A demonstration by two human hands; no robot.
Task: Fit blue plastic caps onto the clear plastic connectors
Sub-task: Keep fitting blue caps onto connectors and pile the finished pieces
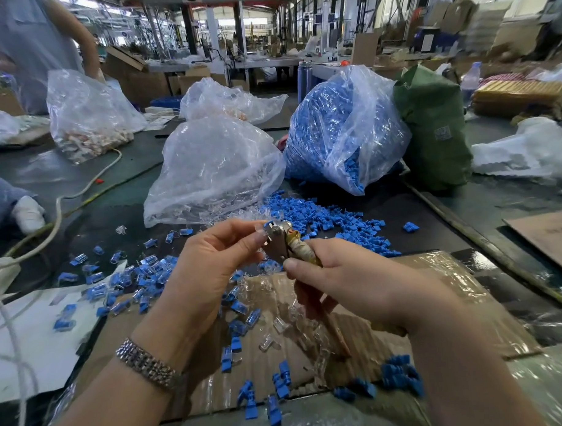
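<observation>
Blue caps (pixel 343 223): loose heap, far of hands.
Left hand (pixel 211 256): pinching part at tool (pixel 279 241) head.
Right hand (pixel 345 274): gripping tool handle.

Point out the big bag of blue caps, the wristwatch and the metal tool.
bag of blue caps (pixel 343 127), head view, on the bag's bulging side.
wristwatch (pixel 145 365), head view, on the metal band.
metal tool (pixel 279 236), head view, on the flat steel head.

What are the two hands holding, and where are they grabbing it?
The right hand grips a metal tool by its wrapped handle. The left hand pinches a small part at the tool's head; it is too hidden to name.
</observation>
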